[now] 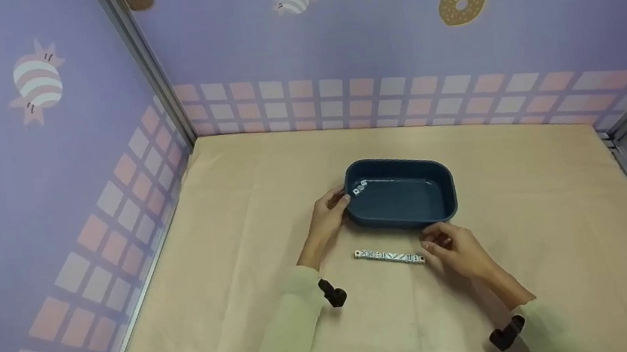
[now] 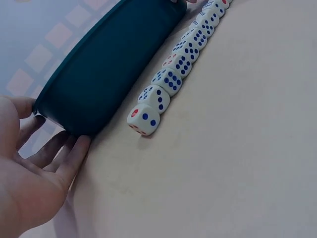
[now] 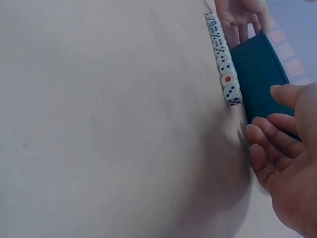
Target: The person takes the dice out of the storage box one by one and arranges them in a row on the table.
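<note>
A dark teal rectangular tub [image 1: 404,221] stands on the cloth with a few small white dice [image 1: 360,188] inside near its left end. My left hand [image 1: 329,215] holds that end, the thumb at the rim and the fingers against the outer wall in the left wrist view. At the front right corner, my right hand [image 1: 458,251] has loosely bent fingers close by the wall, with nothing in its grasp. A straight row of white dice [image 1: 389,257] with blue and red pips lies in front of the tub, its right end near my right fingers.
Beige cloth [image 1: 247,221] covers the table under everything. Purple printed panels [image 1: 378,22] rise at the back and both sides, joined by metal posts [image 1: 151,70]. Dark wrist cameras [image 1: 334,294] sit on both sleeves.
</note>
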The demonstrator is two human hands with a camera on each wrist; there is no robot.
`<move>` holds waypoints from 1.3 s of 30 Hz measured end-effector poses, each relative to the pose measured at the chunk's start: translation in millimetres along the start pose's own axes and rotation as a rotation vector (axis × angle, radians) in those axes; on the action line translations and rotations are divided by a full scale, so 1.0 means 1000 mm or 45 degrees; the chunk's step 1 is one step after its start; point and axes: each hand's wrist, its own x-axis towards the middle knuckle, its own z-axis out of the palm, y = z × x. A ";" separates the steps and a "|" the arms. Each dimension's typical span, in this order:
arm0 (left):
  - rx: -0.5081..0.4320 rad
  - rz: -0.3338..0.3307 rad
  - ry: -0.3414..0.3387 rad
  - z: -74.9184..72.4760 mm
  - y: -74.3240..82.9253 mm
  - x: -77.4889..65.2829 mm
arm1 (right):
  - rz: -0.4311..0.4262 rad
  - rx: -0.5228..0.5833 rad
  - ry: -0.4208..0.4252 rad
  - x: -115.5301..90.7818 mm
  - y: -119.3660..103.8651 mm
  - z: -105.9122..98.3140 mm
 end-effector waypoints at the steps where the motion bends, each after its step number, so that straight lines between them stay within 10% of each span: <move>1: 0.010 -0.001 -0.002 0.000 0.000 0.001 | -0.003 0.014 -0.014 0.000 -0.001 -0.001; 16: 0.125 0.043 0.065 -0.001 0.003 0.015 | -0.223 0.036 0.097 0.059 -0.046 0.001; 39: 0.200 0.091 -0.074 -0.006 0.004 0.017 | 0.019 -0.063 0.071 0.172 -0.035 0.050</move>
